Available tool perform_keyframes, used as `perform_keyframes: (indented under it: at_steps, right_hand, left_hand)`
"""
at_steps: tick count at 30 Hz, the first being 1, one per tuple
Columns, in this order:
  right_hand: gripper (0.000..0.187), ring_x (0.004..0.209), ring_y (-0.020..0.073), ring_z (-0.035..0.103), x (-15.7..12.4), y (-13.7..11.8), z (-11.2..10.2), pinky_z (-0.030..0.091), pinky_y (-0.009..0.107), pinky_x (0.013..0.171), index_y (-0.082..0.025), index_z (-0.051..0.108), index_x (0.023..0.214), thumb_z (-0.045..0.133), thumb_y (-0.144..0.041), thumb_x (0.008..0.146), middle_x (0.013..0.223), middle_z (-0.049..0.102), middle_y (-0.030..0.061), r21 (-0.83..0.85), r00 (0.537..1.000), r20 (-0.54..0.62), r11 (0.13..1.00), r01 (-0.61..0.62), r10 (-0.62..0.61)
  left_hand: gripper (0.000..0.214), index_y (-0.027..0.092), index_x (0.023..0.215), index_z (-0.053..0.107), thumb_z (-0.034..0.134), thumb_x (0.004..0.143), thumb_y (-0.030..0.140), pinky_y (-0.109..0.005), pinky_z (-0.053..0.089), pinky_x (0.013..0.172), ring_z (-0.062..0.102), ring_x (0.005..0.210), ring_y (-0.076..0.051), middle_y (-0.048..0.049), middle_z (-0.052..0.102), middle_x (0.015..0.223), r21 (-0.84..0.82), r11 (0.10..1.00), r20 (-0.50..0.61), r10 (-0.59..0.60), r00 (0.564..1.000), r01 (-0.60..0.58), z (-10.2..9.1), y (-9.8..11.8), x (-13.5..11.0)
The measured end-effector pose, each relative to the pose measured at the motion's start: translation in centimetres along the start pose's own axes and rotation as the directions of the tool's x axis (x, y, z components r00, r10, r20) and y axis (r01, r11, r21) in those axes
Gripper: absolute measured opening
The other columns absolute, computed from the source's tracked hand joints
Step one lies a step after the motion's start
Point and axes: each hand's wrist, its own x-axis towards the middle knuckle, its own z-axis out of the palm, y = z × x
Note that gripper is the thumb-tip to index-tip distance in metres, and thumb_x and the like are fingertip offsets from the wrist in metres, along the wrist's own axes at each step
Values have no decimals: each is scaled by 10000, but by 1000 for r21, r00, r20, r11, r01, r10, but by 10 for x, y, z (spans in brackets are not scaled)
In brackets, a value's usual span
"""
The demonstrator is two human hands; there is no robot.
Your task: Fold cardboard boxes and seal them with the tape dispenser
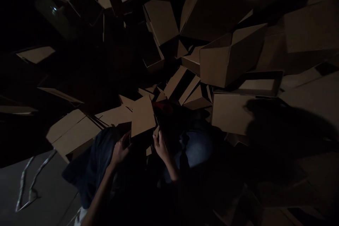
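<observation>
A small brown cardboard box (143,116) stands between my knees, one flat panel catching the light. My left hand (121,151) grips its near left side, fingers bent against the edge. On the other side, my right hand (162,147) holds a narrow flap (156,131) of the box between thumb and fingers. Deep shadow hides the inside and lower part of the box. Just beyond it lie several small open cartons and loose flaps, with a dim red patch (164,107) among them.
Cardboard boxes crowd the far side and right, including a tall open box (214,60) and a wide one (231,113) partly in shadow. A flattened-looking carton (72,130) lies left of my knee. A twisted silvery strip (22,187) rests on the grey floor (50,183).
</observation>
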Motion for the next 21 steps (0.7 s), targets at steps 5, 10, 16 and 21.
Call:
perform_keyframes:
  at_steps: [5,10,16,21]
  right_hand:
    - [573,1162,270,679,-2,-2,2,569,399,1000,-102,662,1306,304,-471,1052,1244,697,190,-5,999,37,1000,19,-18]
    - [544,1168,267,674,-7,6,6,572,389,990,-118,653,1316,328,-459,1045,1244,698,184,9,997,66,999,45,-45]
    - [574,1146,291,681,-27,15,24,569,408,975,-90,659,1274,326,-485,1025,1212,704,208,-50,993,118,999,17,-11]
    - [566,1148,302,675,-41,22,37,564,407,967,-70,641,1270,375,-485,993,1192,705,227,-73,982,188,997,-18,32]
  left_hand:
    - [651,111,1290,637,527,780,500,-334,554,791,691,892,-262,-78,741,899,-30,1000,-60,-9,998,7,-10,3,-3]
    - [805,54,1390,552,539,781,579,-304,526,673,644,741,-224,-49,685,775,-112,993,-93,-31,995,21,-15,0,-6]
    - [844,93,1490,446,594,762,493,-339,556,803,676,970,-263,-151,698,1216,-240,969,-146,-98,984,61,-20,-5,-12]
    - [822,91,1494,440,538,738,398,-375,521,985,610,1227,-302,-176,604,1400,-208,978,-98,-1,995,-19,-27,-9,-12]
